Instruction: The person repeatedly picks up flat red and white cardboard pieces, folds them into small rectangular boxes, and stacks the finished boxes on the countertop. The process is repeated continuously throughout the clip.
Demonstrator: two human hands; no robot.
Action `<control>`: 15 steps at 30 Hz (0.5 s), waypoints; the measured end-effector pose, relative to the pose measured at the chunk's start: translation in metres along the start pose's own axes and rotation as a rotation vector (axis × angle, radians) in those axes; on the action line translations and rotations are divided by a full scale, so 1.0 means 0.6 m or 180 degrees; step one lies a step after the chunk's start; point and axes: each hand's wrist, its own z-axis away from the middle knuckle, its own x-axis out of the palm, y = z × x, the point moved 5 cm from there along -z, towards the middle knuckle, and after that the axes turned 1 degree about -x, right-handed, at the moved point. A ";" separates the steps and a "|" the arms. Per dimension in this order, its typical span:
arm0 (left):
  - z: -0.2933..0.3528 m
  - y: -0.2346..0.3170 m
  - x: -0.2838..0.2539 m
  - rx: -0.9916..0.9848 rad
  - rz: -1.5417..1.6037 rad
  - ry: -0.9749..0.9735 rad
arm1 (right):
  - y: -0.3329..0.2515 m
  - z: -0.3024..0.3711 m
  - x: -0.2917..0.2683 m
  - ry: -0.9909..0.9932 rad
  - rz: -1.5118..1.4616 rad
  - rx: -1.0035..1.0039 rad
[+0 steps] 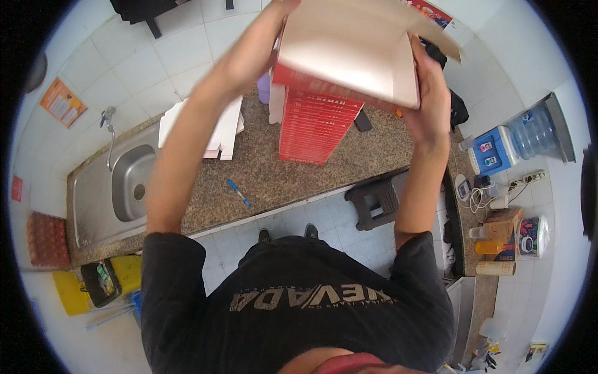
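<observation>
Raised high over the counter is an open cardboard box [349,47], red outside and pale inside, with a flap sticking out at its right. My left hand [282,14] grips its left side, partly cut off by the upper edge of the head view. Along the right wall of the box, my right hand [432,93] is closed, thumb at the rim and the other fingers mostly hidden. Directly below stands a tall stack of flat red boxes [317,128]; whether the held box touches its top I cannot tell.
White sheets of card [215,134] and a blue pen [238,192] lie on the granite counter [268,168], with a dark phone-like object [362,121] beside the stack. A steel sink [134,181] is at left. A dark stool [374,202] stands below; a water dispenser [492,151] is at right.
</observation>
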 end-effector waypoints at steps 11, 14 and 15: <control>-0.127 -0.054 0.011 -0.0235 -0.0109 -0.0209 | 0.018 -0.102 -0.061 0.0420 0.0536 0.0302; -0.163 -0.072 0.009 -0.0344 -0.0159 -0.0471 | 0.045 -0.126 -0.080 0.0372 0.0530 0.0244; -0.169 -0.077 0.006 -0.0358 -0.0181 -0.0437 | 0.050 -0.133 -0.081 0.0373 0.0555 0.0250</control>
